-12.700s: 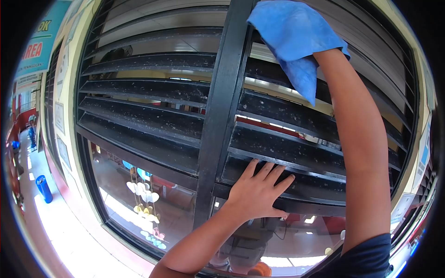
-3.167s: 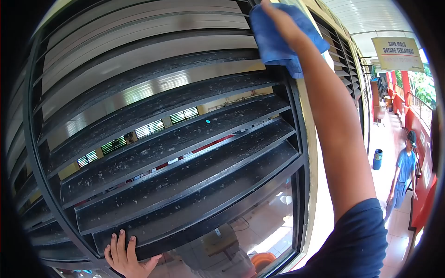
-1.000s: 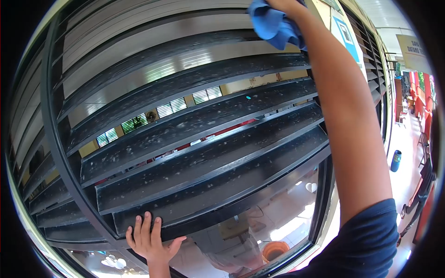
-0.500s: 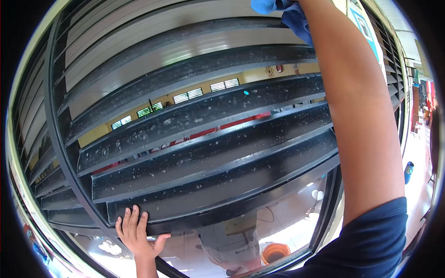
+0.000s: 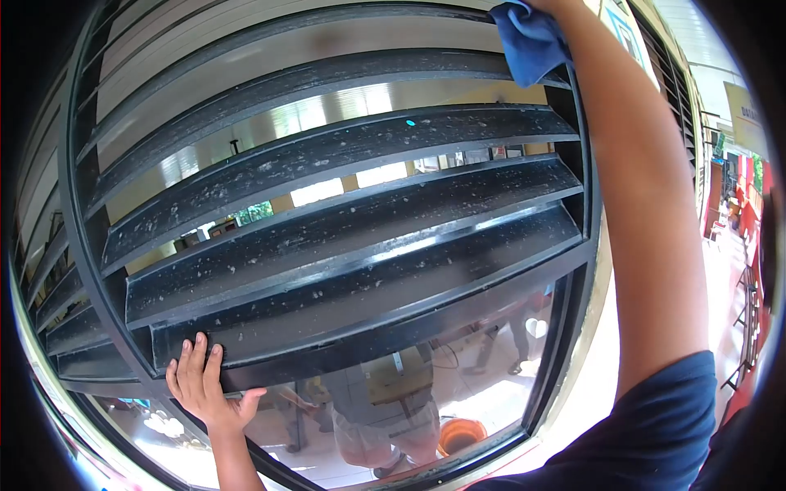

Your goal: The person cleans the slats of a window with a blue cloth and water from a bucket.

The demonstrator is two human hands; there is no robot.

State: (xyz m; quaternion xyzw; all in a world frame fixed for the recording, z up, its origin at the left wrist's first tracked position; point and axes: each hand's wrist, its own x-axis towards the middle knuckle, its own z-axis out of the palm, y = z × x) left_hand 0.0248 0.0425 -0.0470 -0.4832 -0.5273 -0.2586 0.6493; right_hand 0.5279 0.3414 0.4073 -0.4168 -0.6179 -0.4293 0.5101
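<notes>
In front of me is a window of dark slats, speckled with pale spots and dust. My right hand, partly cut off by the upper edge of the view, grips a crumpled blue cloth. The cloth hangs against the right ends of the upper slats. Lower down, my left hand rests with fingers spread on the lowest slat and the frame's lower left corner, holding nothing.
Below the slats, a glass pane reflects a standing person and an orange bucket. A dark upright bar divides the window on the left. Bright walkway and red items lie far right.
The view has shifted, and more of the blue cloth shows, hanging near the right frame. My right hand still grips it. My left hand stays on the same corner.
</notes>
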